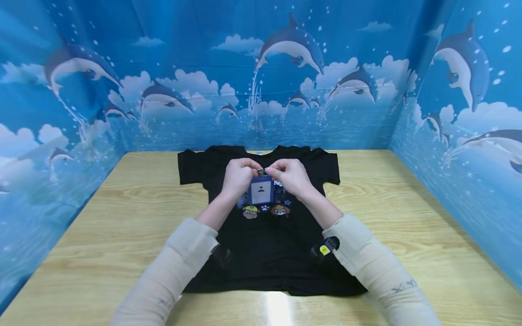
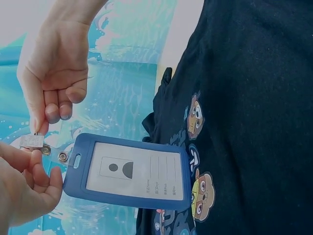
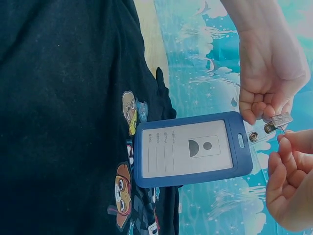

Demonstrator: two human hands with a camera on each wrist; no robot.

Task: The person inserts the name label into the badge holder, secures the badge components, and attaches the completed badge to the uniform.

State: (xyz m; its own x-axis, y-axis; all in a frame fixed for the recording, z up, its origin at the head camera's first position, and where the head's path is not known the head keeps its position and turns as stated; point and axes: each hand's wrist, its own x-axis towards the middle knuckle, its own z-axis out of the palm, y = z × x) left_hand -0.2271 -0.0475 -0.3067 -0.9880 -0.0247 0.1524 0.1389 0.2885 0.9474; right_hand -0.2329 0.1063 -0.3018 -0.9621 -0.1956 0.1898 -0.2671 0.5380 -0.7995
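Note:
A blue badge holder [image 1: 261, 189] with a white card hangs upright from a small metal clip [image 2: 32, 142] above a black T-shirt [image 1: 265, 253]. A clear strap [image 2: 68, 159] with a metal snap joins holder and clip. My left hand [image 1: 238, 176] pinches the clip between thumb and fingers. From the other side, my right hand [image 1: 290, 176] pinches a thin part at the clip's edge; the fingertips hide most of it. In the right wrist view the left hand [image 3: 266, 68] is at the top and the right hand [image 3: 293, 181] at the lower right.
Laid flat on the wooden table [image 1: 134, 226], the shirt has its collar at the far side. Cartoon dogs [image 1: 250, 211] are printed on its chest. A blue curtain [image 1: 195, 68] with dolphins encloses the table at the back and sides.

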